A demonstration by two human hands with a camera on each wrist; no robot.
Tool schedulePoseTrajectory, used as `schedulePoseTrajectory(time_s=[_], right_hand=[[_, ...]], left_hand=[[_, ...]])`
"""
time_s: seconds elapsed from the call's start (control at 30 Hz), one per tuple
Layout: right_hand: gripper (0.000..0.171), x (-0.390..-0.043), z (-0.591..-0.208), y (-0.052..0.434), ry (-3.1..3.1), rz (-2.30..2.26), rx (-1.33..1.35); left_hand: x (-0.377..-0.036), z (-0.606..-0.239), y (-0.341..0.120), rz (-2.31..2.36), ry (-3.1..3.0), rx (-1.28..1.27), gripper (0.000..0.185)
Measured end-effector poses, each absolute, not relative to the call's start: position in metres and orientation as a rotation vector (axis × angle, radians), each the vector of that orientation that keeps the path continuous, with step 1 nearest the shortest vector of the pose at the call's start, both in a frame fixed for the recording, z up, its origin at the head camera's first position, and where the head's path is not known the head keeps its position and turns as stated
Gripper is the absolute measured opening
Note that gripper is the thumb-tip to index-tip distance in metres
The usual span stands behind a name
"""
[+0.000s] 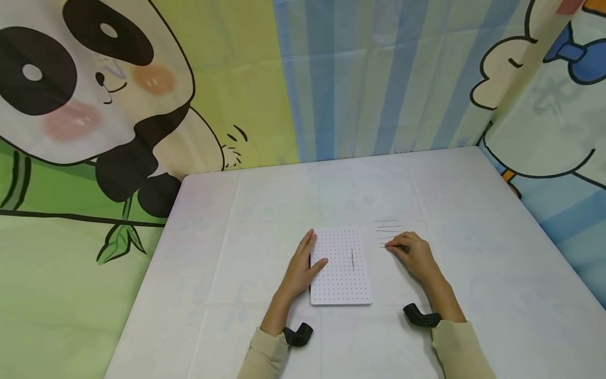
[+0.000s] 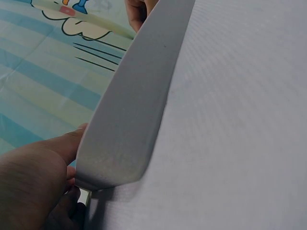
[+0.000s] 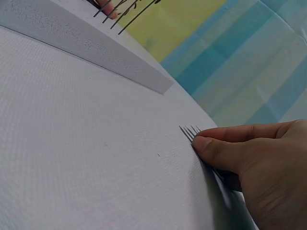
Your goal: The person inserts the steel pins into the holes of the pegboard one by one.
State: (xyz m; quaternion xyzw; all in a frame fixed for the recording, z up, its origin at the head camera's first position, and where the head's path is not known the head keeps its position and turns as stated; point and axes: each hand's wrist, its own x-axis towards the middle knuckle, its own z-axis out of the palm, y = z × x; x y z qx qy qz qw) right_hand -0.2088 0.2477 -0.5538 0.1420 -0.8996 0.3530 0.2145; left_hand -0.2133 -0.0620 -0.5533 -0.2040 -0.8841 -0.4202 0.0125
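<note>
your left hand (image 1: 303,266) lies flat along the pegboard (image 1: 341,266), left of it, fingers straight. right of the pegboard on the tabletop (image 1: 473,221), your right hand (image 1: 413,255) pinches thin pins (image 1: 388,231); lift one cleanly, keeping the board pressed steady.

Bright, even light, faint soft shadows, wrist views perhaps slightly blurred close up.

pegboard (image 1: 341,267) mid-table (image 1: 236,237) | thin rods (image 1: 388,227) right of it | one rod (image 1: 352,260) on pegboard
</note>
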Motion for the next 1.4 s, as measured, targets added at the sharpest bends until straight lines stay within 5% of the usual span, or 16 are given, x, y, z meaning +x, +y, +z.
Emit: schedulePoseTrajectory(time_s=[1.4], right_hand=[[0.008,-0.209,-0.548,0.237,-2.442,1.052,0.394]], left_hand=[[-0.212,-0.554,-0.062,-1.313,-2.745,-0.640,0.070]])
